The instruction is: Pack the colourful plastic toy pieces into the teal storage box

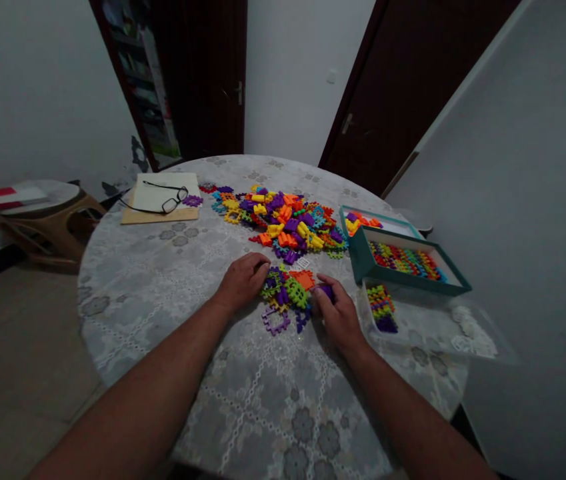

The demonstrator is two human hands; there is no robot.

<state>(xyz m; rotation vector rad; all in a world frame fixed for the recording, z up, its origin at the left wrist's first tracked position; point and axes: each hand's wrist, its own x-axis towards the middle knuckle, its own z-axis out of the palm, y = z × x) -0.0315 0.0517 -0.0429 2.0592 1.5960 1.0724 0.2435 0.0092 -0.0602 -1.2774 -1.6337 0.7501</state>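
On the table in front of me lies a small cluster of plastic gear-edged building pieces, among them a green one (296,292), an orange one (303,279) and a purple ring-shaped one (276,321). My left hand (243,281) rests at the cluster's left edge with its fingers curled together; whatever they may hold is hidden. My right hand (337,312) is on the cluster's right side, with a purple building piece (327,291) between thumb and fingers. Just beyond both hands is a large mixed heap of building pieces (283,217).
A teal box (413,283) of sorted colourful pieces stands right, its tray-like other half (387,223) behind. Nearer are a clear container (370,313) and a plastic bag of white pieces (473,333). Glasses (169,205) lie on a paper-topped board (160,217) at the left.
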